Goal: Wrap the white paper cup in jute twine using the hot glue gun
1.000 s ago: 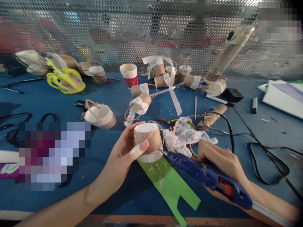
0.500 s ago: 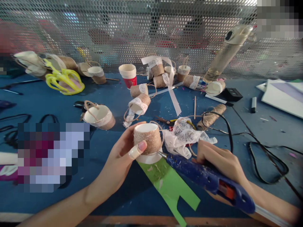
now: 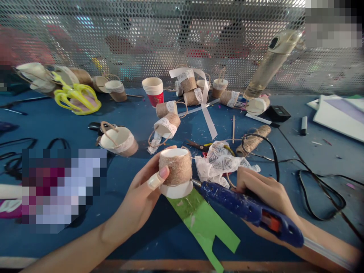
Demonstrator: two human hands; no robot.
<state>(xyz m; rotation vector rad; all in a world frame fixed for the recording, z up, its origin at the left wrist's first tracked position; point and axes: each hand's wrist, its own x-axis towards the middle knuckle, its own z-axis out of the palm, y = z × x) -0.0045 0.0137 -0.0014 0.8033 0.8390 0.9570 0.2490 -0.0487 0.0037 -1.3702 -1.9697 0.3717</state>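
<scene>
My left hand (image 3: 143, 197) is closed round an upside-down paper cup (image 3: 175, 171) wound with brown twine, with the thumb, which wears a bandage, pressed on its front. My right hand (image 3: 263, 191) grips a blue hot-glue gun (image 3: 247, 210). Its metal nozzle touches the cup's lower right side, just above the white rim. The cup hovers over a green paper strip (image 3: 203, 223) lying on the blue table (image 3: 142, 125). Crumpled white lace (image 3: 220, 163) lies just beyond the gun.
Several twine-wrapped cups (image 3: 167, 125) are strewn across the middle. A red paper cup stack (image 3: 154, 91), yellow scissors (image 3: 75, 98), a twine spool (image 3: 254, 139), black cables (image 3: 313, 178), a bottle (image 3: 270, 64) and white sheets (image 3: 341, 117) lie about. Perforated metal mesh (image 3: 170, 38) closes the back.
The cup and my left hand have shifted slightly left and down. The glue gun's nozzle has followed and stays against the cup's lower right side.
</scene>
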